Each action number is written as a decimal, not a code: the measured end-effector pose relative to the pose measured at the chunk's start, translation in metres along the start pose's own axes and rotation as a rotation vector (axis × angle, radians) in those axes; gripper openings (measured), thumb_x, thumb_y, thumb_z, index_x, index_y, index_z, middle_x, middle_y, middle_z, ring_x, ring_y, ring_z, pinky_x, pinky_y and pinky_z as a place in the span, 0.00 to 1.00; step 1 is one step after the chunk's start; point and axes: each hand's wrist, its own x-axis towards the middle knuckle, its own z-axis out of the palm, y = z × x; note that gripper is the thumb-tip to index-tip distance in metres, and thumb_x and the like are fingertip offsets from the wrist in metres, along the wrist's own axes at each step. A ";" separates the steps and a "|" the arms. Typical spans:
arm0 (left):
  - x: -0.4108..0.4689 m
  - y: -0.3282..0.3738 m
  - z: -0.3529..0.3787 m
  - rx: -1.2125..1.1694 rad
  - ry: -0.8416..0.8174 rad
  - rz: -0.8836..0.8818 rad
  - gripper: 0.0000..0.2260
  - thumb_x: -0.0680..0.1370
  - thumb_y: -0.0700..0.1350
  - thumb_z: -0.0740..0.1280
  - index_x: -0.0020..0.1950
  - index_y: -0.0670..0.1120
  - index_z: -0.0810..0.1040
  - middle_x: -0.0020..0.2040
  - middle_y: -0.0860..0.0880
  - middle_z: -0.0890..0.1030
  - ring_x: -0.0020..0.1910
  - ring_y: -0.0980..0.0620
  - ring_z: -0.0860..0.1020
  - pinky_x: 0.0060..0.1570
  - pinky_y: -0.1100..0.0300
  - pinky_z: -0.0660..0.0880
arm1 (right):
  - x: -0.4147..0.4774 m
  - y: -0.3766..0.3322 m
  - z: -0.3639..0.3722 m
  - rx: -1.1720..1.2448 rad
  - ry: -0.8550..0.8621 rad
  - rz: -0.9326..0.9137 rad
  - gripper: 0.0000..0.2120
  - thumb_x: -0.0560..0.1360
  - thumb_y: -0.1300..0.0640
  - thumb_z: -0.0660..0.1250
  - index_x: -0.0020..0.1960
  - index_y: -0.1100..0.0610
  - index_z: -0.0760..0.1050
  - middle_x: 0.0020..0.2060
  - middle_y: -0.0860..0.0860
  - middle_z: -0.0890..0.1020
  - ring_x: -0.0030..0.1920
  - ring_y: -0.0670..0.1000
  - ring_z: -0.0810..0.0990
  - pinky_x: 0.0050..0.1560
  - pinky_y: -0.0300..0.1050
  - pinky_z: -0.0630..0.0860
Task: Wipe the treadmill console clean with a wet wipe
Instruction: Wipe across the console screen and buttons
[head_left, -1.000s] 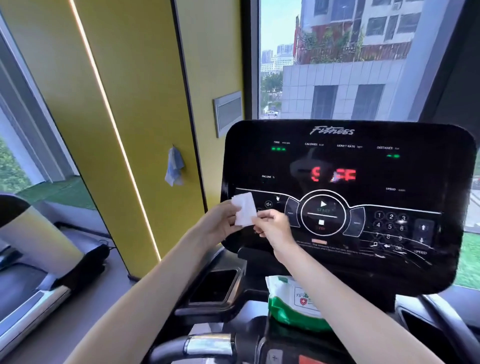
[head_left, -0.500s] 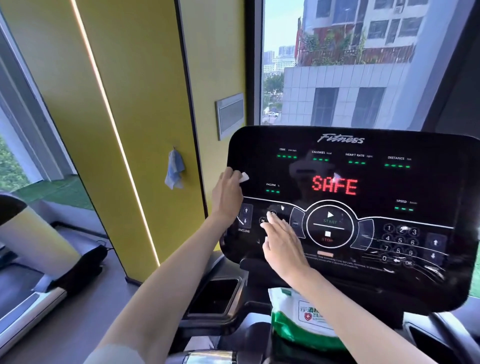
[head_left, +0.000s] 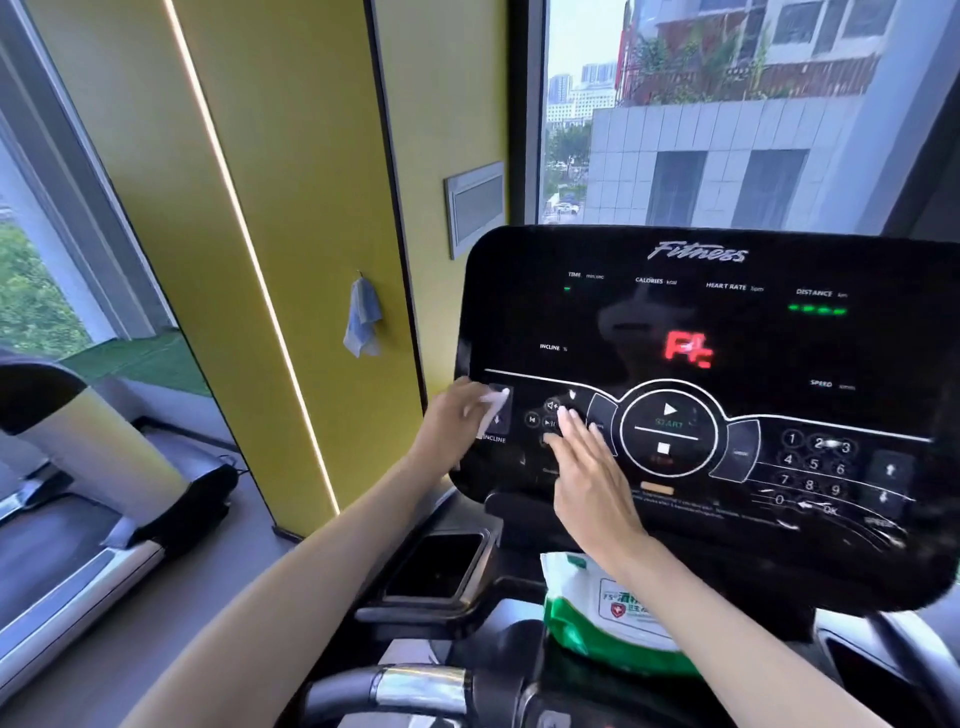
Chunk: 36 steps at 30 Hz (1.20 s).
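Yellow wall (head_left: 291, 171) with lit vertical strip (head_left: 244, 249), hanging blue cloth (head_left: 362, 325), window (head_left: 701, 114) facing buildings, grey floor (head_left: 171, 613)

The console (head_left: 727, 322) stood before the window (head_left: 675, 130). At its left edge the left hand (head_left: 451, 422) held the wipe (head_left: 492, 404), the right hand (head_left: 589, 470) just beside. Below sat the wipe pack (head_left: 582, 603), a tray (head_left: 436, 566) to its left. A cloth (head_left: 362, 325) hung on the wall (head_left: 311, 156) further left.
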 end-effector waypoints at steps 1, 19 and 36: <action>0.007 0.002 -0.008 -0.055 0.110 -0.101 0.09 0.76 0.32 0.62 0.52 0.38 0.80 0.46 0.46 0.79 0.44 0.51 0.76 0.43 0.74 0.69 | -0.002 0.002 -0.001 -0.010 0.002 0.017 0.26 0.66 0.75 0.61 0.63 0.64 0.72 0.69 0.61 0.68 0.71 0.56 0.64 0.72 0.51 0.54; -0.012 0.027 0.052 0.001 0.108 0.134 0.13 0.74 0.30 0.61 0.52 0.43 0.79 0.46 0.50 0.76 0.43 0.53 0.76 0.42 0.60 0.76 | -0.032 0.024 -0.006 -0.028 -0.051 0.023 0.29 0.67 0.75 0.60 0.68 0.65 0.67 0.71 0.61 0.63 0.74 0.54 0.57 0.74 0.51 0.50; -0.001 0.048 0.050 -0.088 0.212 -0.079 0.10 0.77 0.34 0.61 0.43 0.46 0.77 0.41 0.49 0.76 0.39 0.54 0.74 0.41 0.64 0.71 | -0.042 0.025 -0.007 -0.040 -0.092 0.069 0.29 0.66 0.75 0.62 0.68 0.65 0.68 0.71 0.61 0.65 0.73 0.56 0.60 0.75 0.48 0.44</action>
